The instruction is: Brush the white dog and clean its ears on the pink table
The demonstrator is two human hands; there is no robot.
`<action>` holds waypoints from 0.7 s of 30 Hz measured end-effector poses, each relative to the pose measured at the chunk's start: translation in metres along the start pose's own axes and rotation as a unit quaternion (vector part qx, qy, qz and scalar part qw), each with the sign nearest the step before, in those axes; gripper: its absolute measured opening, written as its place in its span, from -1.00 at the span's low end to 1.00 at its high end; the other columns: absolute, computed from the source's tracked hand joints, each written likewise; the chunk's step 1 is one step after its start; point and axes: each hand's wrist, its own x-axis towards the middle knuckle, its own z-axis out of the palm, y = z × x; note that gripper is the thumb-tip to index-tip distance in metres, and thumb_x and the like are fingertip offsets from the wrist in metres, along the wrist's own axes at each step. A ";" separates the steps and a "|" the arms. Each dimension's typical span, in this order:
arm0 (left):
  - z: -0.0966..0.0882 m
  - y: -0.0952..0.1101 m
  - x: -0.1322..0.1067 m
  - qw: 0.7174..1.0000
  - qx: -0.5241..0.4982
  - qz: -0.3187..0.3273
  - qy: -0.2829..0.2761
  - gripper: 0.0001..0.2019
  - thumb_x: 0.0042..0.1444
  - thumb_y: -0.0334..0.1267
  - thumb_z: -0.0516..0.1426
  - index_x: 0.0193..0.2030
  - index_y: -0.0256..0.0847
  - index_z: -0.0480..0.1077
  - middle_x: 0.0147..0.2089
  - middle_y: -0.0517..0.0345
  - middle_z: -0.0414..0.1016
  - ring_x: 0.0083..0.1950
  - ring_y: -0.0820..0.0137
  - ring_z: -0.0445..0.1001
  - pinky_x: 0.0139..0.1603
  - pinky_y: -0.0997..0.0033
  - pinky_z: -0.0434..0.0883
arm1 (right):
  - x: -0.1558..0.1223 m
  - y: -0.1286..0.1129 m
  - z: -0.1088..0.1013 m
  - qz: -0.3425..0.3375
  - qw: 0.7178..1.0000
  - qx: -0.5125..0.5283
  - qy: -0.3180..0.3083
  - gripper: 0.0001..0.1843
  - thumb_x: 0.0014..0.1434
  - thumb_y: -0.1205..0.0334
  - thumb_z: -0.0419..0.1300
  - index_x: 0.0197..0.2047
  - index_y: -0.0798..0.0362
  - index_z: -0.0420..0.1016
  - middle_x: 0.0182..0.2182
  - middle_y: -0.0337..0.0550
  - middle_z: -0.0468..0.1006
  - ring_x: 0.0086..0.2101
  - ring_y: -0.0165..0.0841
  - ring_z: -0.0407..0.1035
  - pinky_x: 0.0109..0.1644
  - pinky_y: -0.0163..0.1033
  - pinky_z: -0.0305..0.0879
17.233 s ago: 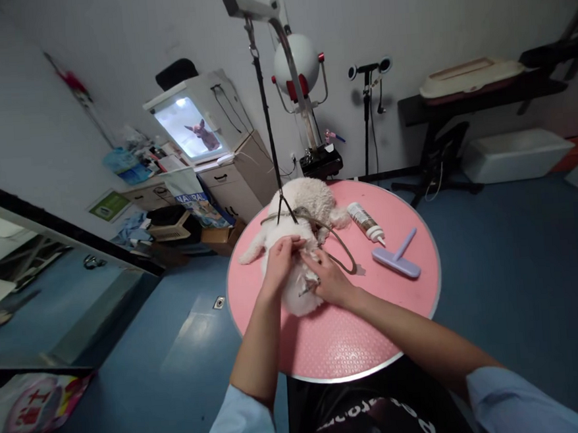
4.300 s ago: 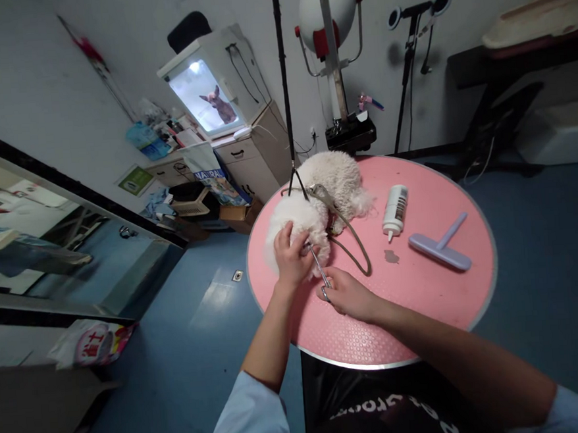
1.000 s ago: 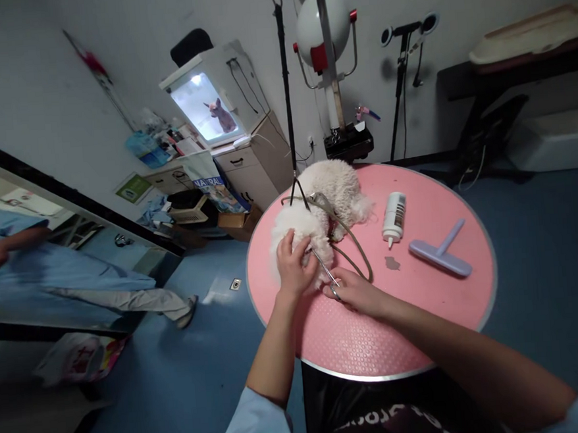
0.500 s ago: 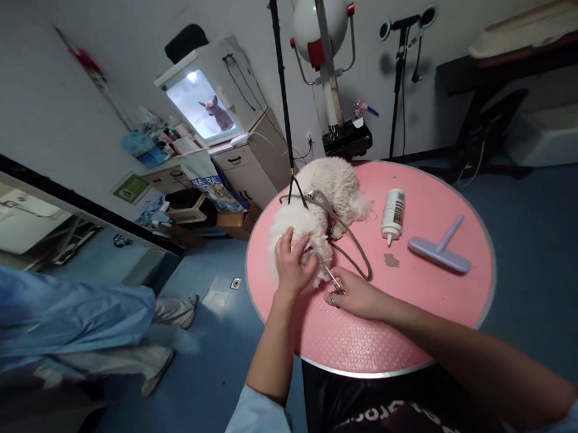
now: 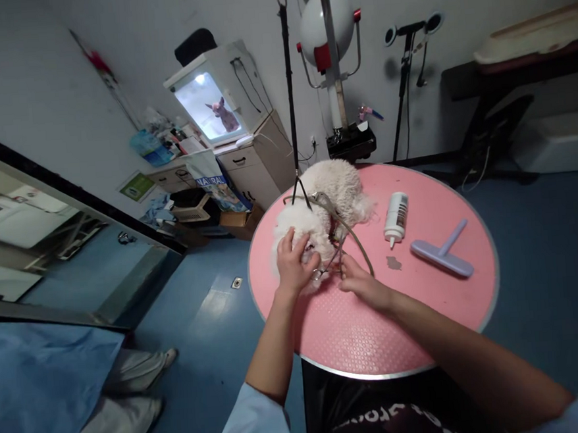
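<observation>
A curly white dog (image 5: pixel 333 184) lies on the pink round table (image 5: pixel 338 355), its head towards me. My left hand (image 5: pixel 295 261) rests on the dog's head (image 5: pixel 296 219), fingers bent into the fur beside a dark spot. Close to its right, my right hand (image 5: pixel 365 282) has its thumb and fingers pinched on the slim metal scissors (image 5: pixel 328 268). One finger ring of the scissors shows near my left thumb; the part at my right fingertips is partly hidden. An olive lead (image 5: pixel 357 241) loops behind my right hand, and a black grooming strap (image 5: pixel 289 91) hangs down to the dog.
On the table's right stand a white nozzle bottle (image 5: pixel 396 217) and a purple slicker brush (image 5: pixel 441 257), near a grey patch (image 5: pixel 394 262). A dryer stand (image 5: pixel 348 143) rises behind. At the left, a person in a blue gown (image 5: pixel 38 386) stands by a mirror.
The scissors have turned in my right hand, a finger ring now pointing left. My right hand has shifted slightly up and right. The person at the left has moved lower in view.
</observation>
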 end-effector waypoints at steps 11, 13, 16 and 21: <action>0.014 0.005 -0.004 0.998 0.039 -0.008 0.037 -0.56 -0.02 -0.21 0.15 0.06 -0.15 0.38 0.23 -0.14 0.23 0.16 0.14 0.27 0.11 0.09 0.26 | 0.060 0.007 0.009 -0.114 0.851 -0.473 0.200 -0.83 0.09 0.19 0.12 -0.43 0.05 0.49 -0.48 -0.19 0.46 -0.44 -0.39 0.26 -0.35 -0.29 0.05; 0.015 0.005 -0.005 0.999 0.041 -0.012 0.031 -0.54 -0.02 -0.21 0.15 0.09 -0.12 0.36 0.24 -0.11 0.22 0.16 0.13 0.26 0.11 0.07 0.26 | 0.061 0.008 0.010 -0.118 0.842 -0.488 0.196 -0.84 0.08 0.24 0.13 -0.38 0.03 0.54 -0.41 -0.14 0.48 -0.38 -0.35 0.29 -0.28 -0.27 0.08; 0.015 0.005 -0.006 0.999 0.037 -0.014 0.031 -0.55 0.01 -0.21 0.13 0.09 -0.11 0.35 0.25 -0.10 0.21 0.16 0.12 0.25 0.12 0.04 0.24 | 0.063 0.009 0.009 -0.116 0.851 -0.478 0.186 -0.83 0.08 0.25 0.11 -0.41 0.03 0.53 -0.40 -0.11 0.47 -0.36 -0.32 0.29 -0.25 -0.24 0.11; 0.013 0.004 -0.006 0.999 0.022 -0.013 0.030 -0.61 0.02 -0.20 0.13 0.03 -0.12 0.39 0.24 -0.09 0.22 0.16 0.13 0.25 0.13 0.05 0.23 | 0.072 0.019 0.004 -0.141 0.894 -0.399 0.149 -0.81 0.11 0.26 0.01 -0.48 0.05 0.37 -0.46 -0.18 0.38 -0.41 -0.35 0.24 -0.30 -0.26 0.13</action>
